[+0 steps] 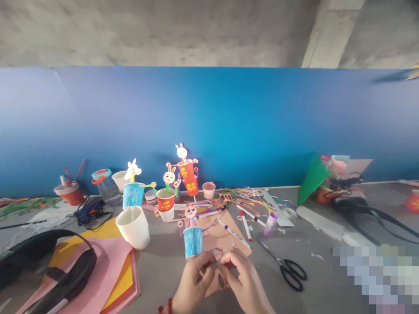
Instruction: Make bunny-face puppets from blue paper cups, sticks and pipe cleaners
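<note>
My left hand [197, 277] and my right hand [242, 277] meet at the front of the table, fingers pinched together. Between the fingertips shows a small paper piece [217, 251] with a reddish mark; the fingers hide most of it. Just behind my left hand stands a blue-painted paper cup [193, 242], topped by a bunny face [190, 211] with thin purple arms. A sheet of tan paper [229, 235] lies beneath and behind my hands, with markers [234, 233] across it. To the right of my right hand rest black-handled scissors [291, 271].
More bunny-topped cups stand behind: a red cup [166, 201], a tall red one [188, 176] and a blue one [133, 195] above a white cup [133, 229]. Left are coloured sheets [113, 274] and headphones [75, 279]. A purple glue stick [270, 224] stands right of the markers.
</note>
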`<state>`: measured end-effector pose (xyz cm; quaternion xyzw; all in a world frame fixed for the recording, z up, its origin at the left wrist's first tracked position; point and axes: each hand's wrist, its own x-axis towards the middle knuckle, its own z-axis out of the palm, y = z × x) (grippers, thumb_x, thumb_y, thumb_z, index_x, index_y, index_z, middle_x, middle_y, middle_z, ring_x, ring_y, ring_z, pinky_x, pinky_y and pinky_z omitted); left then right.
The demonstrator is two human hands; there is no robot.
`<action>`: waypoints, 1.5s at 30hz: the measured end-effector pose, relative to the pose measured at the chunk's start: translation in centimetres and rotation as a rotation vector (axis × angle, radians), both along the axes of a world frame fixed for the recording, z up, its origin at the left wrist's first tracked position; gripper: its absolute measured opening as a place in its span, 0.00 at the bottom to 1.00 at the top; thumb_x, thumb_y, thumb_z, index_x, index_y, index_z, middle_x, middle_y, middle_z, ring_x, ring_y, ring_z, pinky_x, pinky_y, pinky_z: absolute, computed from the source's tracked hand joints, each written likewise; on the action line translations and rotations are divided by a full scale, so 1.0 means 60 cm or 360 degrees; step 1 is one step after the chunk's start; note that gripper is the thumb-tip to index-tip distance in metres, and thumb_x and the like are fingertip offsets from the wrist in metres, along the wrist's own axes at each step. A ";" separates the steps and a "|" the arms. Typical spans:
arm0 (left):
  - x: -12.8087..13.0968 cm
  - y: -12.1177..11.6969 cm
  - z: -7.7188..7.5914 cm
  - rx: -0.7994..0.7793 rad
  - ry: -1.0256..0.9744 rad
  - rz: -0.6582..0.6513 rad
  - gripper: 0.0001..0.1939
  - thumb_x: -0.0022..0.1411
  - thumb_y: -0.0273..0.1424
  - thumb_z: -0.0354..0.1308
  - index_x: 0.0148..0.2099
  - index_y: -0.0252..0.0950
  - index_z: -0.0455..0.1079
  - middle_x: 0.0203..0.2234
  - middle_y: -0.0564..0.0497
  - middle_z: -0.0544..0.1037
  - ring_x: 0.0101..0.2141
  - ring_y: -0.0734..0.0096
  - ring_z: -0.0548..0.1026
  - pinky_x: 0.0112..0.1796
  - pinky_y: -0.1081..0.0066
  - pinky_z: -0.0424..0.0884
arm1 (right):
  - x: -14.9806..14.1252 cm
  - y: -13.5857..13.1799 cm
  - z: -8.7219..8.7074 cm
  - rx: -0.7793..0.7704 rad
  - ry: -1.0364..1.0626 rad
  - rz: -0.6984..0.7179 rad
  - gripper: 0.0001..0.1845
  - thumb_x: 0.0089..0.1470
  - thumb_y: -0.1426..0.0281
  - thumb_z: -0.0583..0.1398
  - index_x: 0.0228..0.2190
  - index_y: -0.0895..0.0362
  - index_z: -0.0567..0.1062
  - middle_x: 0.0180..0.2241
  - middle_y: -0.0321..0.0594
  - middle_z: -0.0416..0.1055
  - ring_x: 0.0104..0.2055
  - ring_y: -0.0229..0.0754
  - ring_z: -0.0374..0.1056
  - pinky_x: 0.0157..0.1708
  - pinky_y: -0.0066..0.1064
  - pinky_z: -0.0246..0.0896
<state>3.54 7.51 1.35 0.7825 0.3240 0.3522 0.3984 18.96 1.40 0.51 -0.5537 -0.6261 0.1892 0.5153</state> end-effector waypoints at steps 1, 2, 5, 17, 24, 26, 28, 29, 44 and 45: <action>0.000 0.000 0.000 -0.0049 -0.0020 0.0001 0.10 0.61 0.26 0.50 0.27 0.36 0.66 0.21 0.56 0.67 0.25 0.74 0.64 0.28 0.77 0.60 | -0.003 -0.001 -0.002 0.0049 -0.0006 -0.0013 0.08 0.58 0.76 0.55 0.27 0.54 0.69 0.28 0.35 0.69 0.32 0.40 0.69 0.35 0.26 0.63; -0.001 -0.001 -0.001 -0.0103 -0.0040 0.0000 0.10 0.61 0.27 0.50 0.27 0.36 0.65 0.21 0.56 0.66 0.25 0.74 0.64 0.28 0.77 0.60 | -0.007 -0.001 -0.004 0.0095 -0.0004 -0.0022 0.08 0.59 0.75 0.55 0.28 0.54 0.68 0.28 0.35 0.69 0.32 0.41 0.68 0.35 0.27 0.63; -0.003 0.000 -0.002 -0.0297 -0.0142 -0.0011 0.13 0.64 0.34 0.51 0.27 0.36 0.64 0.20 0.56 0.63 0.24 0.74 0.63 0.28 0.76 0.60 | -0.017 -0.006 -0.006 0.0186 0.0043 0.0016 0.10 0.62 0.71 0.54 0.27 0.54 0.68 0.28 0.36 0.69 0.32 0.41 0.69 0.35 0.27 0.64; 0.006 -0.016 0.005 0.0128 0.0339 -0.0163 0.12 0.66 0.33 0.52 0.32 0.38 0.72 0.26 0.50 0.76 0.28 0.68 0.73 0.30 0.74 0.66 | 0.145 0.082 0.032 -0.0379 -0.0903 -0.0463 0.20 0.66 0.70 0.48 0.57 0.54 0.67 0.46 0.44 0.78 0.43 0.41 0.76 0.40 0.27 0.71; 0.013 -0.008 -0.041 0.1008 0.0574 -0.0267 0.05 0.60 0.25 0.55 0.33 0.38 0.70 0.25 0.49 0.77 0.27 0.64 0.76 0.26 0.72 0.67 | 0.149 0.191 0.037 -0.0634 -0.1496 -0.0601 0.27 0.54 0.83 0.57 0.55 0.60 0.70 0.35 0.53 0.81 0.41 0.53 0.78 0.36 0.35 0.69; 0.016 -0.005 -0.045 0.1127 0.0492 -0.0287 0.06 0.60 0.24 0.54 0.32 0.38 0.69 0.25 0.49 0.77 0.28 0.64 0.76 0.28 0.72 0.68 | 0.139 0.202 0.032 -0.0636 -0.1594 -0.0621 0.25 0.55 0.85 0.56 0.54 0.61 0.71 0.32 0.53 0.80 0.38 0.54 0.79 0.35 0.35 0.69; 0.018 -0.006 -0.039 0.1150 0.0406 -0.0320 0.09 0.63 0.24 0.51 0.32 0.38 0.69 0.25 0.49 0.78 0.30 0.65 0.76 0.31 0.71 0.69 | 0.132 0.207 0.027 -0.0639 -0.1658 -0.0641 0.24 0.56 0.84 0.55 0.54 0.62 0.70 0.29 0.52 0.80 0.34 0.54 0.79 0.32 0.34 0.68; 0.018 -0.007 -0.033 0.1136 0.0377 -0.0336 0.11 0.64 0.24 0.49 0.31 0.38 0.69 0.25 0.49 0.77 0.30 0.66 0.75 0.32 0.71 0.69 | 0.129 0.208 0.026 -0.0640 -0.1679 -0.0651 0.24 0.57 0.83 0.54 0.54 0.62 0.70 0.28 0.52 0.79 0.33 0.53 0.79 0.31 0.34 0.67; -0.025 0.035 0.017 0.0944 0.0366 0.0259 0.13 0.63 0.22 0.55 0.48 0.40 0.72 0.49 0.43 0.76 0.51 0.54 0.72 0.49 0.54 0.71 | 0.145 0.168 0.033 -0.0659 -0.1579 -0.0684 0.30 0.57 0.77 0.59 0.61 0.60 0.63 0.32 0.46 0.81 0.35 0.48 0.79 0.28 0.28 0.63; -0.026 0.039 0.015 0.0953 0.0426 0.0257 0.16 0.62 0.22 0.56 0.50 0.41 0.72 0.53 0.43 0.74 0.53 0.52 0.70 0.51 0.53 0.70 | 0.143 0.170 0.029 -0.0661 -0.1587 -0.0695 0.29 0.57 0.79 0.58 0.60 0.60 0.64 0.31 0.47 0.80 0.34 0.49 0.79 0.28 0.29 0.64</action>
